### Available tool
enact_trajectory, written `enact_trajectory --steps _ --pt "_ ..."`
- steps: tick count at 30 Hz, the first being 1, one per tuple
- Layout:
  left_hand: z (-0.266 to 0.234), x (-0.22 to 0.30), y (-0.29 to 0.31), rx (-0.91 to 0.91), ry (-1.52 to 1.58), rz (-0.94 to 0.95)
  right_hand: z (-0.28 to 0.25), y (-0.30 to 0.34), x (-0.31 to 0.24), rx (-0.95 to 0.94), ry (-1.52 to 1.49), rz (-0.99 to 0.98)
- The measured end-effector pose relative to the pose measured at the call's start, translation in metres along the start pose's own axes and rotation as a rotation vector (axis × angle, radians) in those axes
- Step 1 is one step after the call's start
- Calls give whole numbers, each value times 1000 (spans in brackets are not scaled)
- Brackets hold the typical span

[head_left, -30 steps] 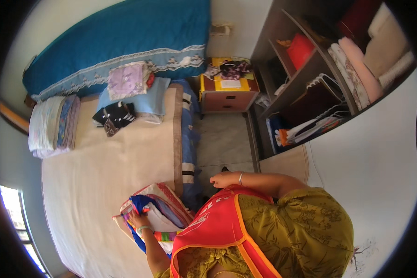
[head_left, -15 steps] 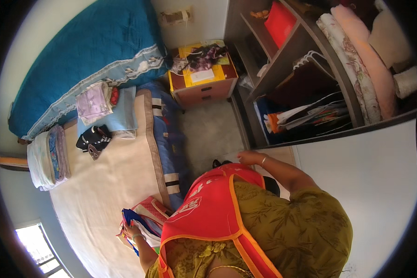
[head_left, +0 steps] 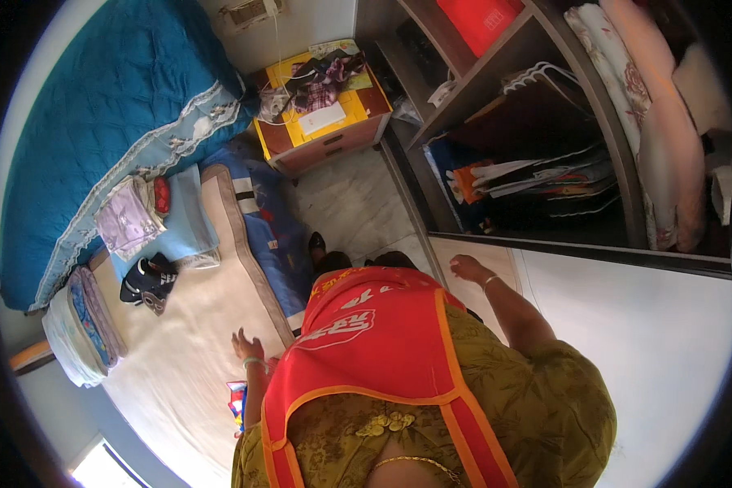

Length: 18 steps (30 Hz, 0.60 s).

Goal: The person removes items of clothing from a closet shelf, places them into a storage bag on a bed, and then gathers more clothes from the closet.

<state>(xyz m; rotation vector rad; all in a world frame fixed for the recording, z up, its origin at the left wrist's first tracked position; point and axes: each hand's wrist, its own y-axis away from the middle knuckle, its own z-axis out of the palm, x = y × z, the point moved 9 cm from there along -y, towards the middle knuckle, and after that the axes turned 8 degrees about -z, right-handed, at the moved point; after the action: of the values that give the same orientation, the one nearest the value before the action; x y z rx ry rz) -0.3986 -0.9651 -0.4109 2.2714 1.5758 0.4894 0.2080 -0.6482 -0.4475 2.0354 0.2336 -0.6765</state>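
Observation:
My left hand [head_left: 246, 346] hovers with fingers spread just above the cream bedsheet [head_left: 183, 342], holding nothing. A colourful folded cloth [head_left: 237, 401] lies on the sheet right below that wrist, mostly hidden by my arm and red apron. My right hand [head_left: 466, 267] is out to the right, fingers loose and apart, close to the lower edge of the open wardrobe [head_left: 545, 163], with nothing in it. A bangle shows on each wrist.
On the bed lie a dark garment [head_left: 148, 281], a lilac folded cloth [head_left: 127, 220] on a pale blue pillow, a stack of folded linens [head_left: 81, 325] and a big blue quilt [head_left: 98, 106]. A yellow-topped nightstand [head_left: 321, 114] stands beyond the narrow floor strip.
My left hand has let go of the colourful folded cloth and lifted off it. My head has turned, swinging the view toward the wardrobe. My right hand moved outward to the right.

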Motion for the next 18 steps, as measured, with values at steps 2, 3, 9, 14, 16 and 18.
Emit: enact_trajectory --steps 2,3,9,14,16,18 --pt "1 42 -26 -27 5 108 -12 11 14 164 -92 208" --pt "-1 64 -38 -37 35 151 -10 15 14 172 -91 215" --pt "2 124 -116 -135 116 309 30 26 4 164 -552 398" --pt "20 147 -179 -260 53 356 40 57 -23 389 -761 432" --pt "30 170 -196 -298 25 411 71 70 4 389 -1133 336" --pt "24 188 -216 -187 24 452 71 80 -29 414 -958 437"
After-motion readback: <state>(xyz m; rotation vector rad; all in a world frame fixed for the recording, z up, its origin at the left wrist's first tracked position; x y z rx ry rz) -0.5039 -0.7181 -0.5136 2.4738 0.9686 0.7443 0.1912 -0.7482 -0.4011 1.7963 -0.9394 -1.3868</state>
